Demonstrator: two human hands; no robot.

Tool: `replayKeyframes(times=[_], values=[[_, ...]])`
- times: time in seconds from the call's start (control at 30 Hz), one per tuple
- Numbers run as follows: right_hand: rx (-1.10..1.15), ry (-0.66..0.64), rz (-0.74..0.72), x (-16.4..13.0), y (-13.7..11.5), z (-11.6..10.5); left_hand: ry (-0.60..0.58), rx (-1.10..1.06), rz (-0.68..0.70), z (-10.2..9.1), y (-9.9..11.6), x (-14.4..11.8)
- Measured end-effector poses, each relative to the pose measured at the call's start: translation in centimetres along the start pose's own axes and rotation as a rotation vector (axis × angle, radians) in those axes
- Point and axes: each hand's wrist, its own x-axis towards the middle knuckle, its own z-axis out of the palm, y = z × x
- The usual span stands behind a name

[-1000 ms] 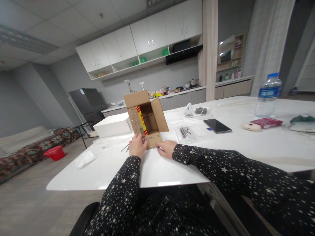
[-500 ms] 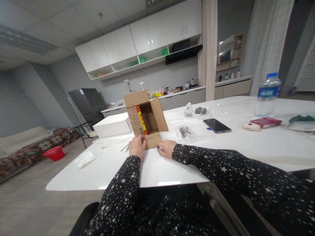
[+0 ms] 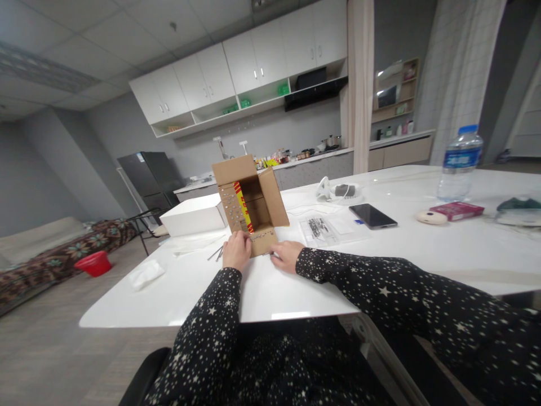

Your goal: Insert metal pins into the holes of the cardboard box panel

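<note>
An open cardboard box (image 3: 274,198) stands on the white table in front of me, its flaps folded out. Small shiny studs dot its left flap (image 3: 230,206) and run in a row across the front flap (image 3: 262,243). A yellow and red printed strip (image 3: 242,206) lies along the left side. At the front flap's left edge is my left hand (image 3: 236,250), fingers curled in; whatever they grip is hidden. My right hand (image 3: 288,256) rests at the flap's lower right corner, fingertips together by a tiny dark thing I cannot make out.
Thin dark sticks (image 3: 215,253) lie left of my left hand, near a crumpled white tissue (image 3: 146,274). Behind is a white box (image 3: 192,214). To the right are a clear plastic packet (image 3: 320,229), a phone (image 3: 372,215), a pink box (image 3: 459,211) and a water bottle (image 3: 460,163).
</note>
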Motion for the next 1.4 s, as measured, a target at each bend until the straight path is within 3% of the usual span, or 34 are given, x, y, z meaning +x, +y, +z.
replayKeyframes(times=[0.43,1.0,1.1,1.23,1.4], values=[[0.003,0.037,-0.027,0.0,0.3,0.4,0.003,-0.091,-0.020,-0.1,0.0,0.1],[0.004,0.049,-0.044,0.0,0.4,0.3,0.365,-0.334,0.023,-0.6,0.4,0.0],[0.007,0.035,-0.037,0.0,0.3,0.1,0.313,-0.404,0.104,-0.8,0.7,-0.2],[0.007,0.002,-0.003,-0.1,0.0,-0.1,0.131,-0.459,0.204,-0.9,1.1,-0.5],[0.021,0.000,-0.009,-0.2,0.0,-0.3,0.022,-0.491,0.240,-0.4,1.0,-0.5]])
